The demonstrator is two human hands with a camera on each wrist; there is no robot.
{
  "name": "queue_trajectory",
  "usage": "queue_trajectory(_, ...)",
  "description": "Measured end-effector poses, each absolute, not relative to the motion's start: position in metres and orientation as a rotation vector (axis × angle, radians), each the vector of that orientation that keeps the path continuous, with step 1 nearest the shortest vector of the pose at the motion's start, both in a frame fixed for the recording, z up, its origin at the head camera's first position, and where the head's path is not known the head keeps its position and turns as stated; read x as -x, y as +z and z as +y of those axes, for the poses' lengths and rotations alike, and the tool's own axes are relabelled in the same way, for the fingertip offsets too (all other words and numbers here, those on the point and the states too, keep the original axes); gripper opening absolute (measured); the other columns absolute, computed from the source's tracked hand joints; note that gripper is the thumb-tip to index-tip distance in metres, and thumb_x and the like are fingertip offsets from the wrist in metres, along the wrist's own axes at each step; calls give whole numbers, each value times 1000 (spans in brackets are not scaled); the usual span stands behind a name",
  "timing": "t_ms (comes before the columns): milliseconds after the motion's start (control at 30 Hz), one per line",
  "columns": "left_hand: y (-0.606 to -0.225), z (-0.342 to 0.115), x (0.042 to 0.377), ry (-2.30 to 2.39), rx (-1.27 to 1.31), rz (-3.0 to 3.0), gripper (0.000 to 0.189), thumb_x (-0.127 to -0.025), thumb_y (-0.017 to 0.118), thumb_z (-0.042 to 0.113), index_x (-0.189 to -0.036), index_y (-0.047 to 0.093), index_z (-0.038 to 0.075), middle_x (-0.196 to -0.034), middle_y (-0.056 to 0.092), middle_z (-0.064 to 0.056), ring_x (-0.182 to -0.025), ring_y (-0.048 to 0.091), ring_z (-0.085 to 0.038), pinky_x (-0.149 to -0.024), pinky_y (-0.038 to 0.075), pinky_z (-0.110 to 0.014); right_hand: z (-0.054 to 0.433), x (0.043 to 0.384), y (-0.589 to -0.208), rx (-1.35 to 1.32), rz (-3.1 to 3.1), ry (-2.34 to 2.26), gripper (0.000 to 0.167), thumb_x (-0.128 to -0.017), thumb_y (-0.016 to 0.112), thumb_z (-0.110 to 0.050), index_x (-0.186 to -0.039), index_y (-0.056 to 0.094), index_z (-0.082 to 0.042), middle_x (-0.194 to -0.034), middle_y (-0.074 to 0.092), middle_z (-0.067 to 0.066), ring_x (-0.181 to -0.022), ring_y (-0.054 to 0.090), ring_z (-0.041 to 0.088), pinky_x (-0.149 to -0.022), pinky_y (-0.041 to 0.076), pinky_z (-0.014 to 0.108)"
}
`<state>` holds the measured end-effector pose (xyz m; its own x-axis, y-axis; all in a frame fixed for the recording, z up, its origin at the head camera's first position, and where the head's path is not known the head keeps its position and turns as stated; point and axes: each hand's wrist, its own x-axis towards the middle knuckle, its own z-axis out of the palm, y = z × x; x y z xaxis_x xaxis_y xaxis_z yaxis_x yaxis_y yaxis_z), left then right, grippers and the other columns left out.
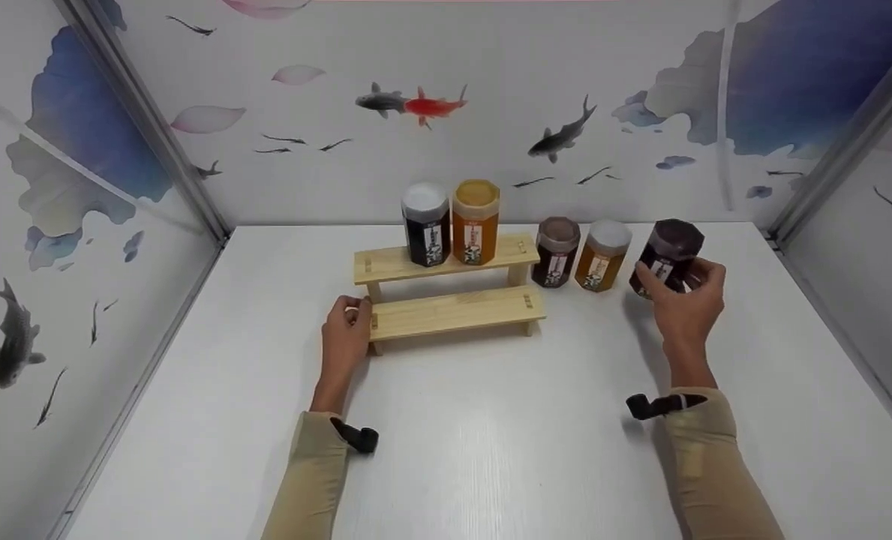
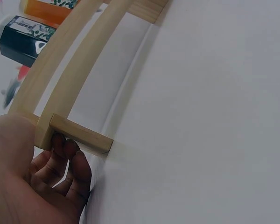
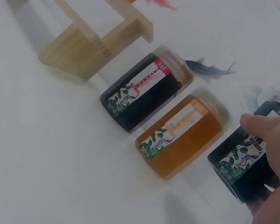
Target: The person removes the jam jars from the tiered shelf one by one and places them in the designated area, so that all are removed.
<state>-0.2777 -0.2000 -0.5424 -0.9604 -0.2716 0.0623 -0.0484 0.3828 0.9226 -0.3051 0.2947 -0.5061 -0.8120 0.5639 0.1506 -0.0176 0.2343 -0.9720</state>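
Jar labels (image 3: 139, 87) were white w/ leafy art & Chinese characters, too blurred to read reliably. R hand (image 1: 687, 304) had thumb & fingers curled round a dark jar (image 1: 674, 241), just right of an amber jar (image 1: 602, 262) & dark-red jar (image 1: 557, 259). L hand's (image 1: 346, 330) bent fingers gripped the wooden stand (image 1: 453, 311) at its lower step's left end; black jar (image 1: 426, 229) & orange jar (image 1: 476, 229) stood close together on the upper step (image 1: 382, 263). Tbl (image 1: 491, 435) was white, wall (image 1: 446, 45) behind fish-printed.

Free: table (image 1: 491, 427) front | Blocked: two-tier rack (image 1: 453, 313), brown-lidded jar (image 1: 557, 255), amber jar (image 1: 599, 262) | Narrow gap: amber jar to held jar (image 1: 667, 240)
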Motion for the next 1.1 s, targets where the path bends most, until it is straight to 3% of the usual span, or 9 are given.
queue_trajectory(233, -541, -200, 278, -1593, -277, -2442, 32, -114, 53, 39, -120, 64, 10, -80, 62, -2, -68, 55, -15, -58, 46, -29, 303, 307, -525, 598, -2237, 1592, 94, -86, 92, -47, -154, 37, -13, -163, 49, 11, -151, 49, 24, -124, 42, 39)
queue_trajectory(400, -541, -199, 279, -1601, -283, -2445, 32, -114, 53, 40, -120, 64, 10, -82, 63, -2, -70, 55, -15, -59, 46, -29, 305, 308, -529, 547, -2353, 1501, 103, -86, 91, -51, -158, 30, -9, -162, 47, 18, -151, 48, 29, -124, 42, 43)
queue_trajectory(633, -540, -199, 279, -1595, -296, -2446, 32, -114, 53, 38, -121, 64, 9, -81, 63, -2, -68, 55, -14, -57, 46, -28, 321, 304, -521, 349, -2669, 1458, 107, -96, 82, -42, -168, 18, 3, -167, 38, 33, -155, 39, 49, -127, 34, 61)
queue_trajectory(800, -541, -199, 280, -1577, -313, -2448, 32, -114, 53, 39, -121, 64, 9, -83, 65, -3, -68, 56, -14, -57, 46, -27, 324, 304, -521, 296, -2676, 1419, 96, -99, 80, -31, -167, 22, 5, -166, 39, 36, -154, 40, 53, -127, 34, 63)
queue_trajectory(1100, -541, -199, 280, -1583, -315, -2445, 33, -114, 53, 40, -121, 65, 9, -84, 65, -3, -69, 56, -14, -57, 46, -28, 325, 304, -528, 277, -2644, 1402, 98, -96, 83, -38, -166, 28, 2, -164, 44, 33, -153, 45, 51, -126, 37, 61)
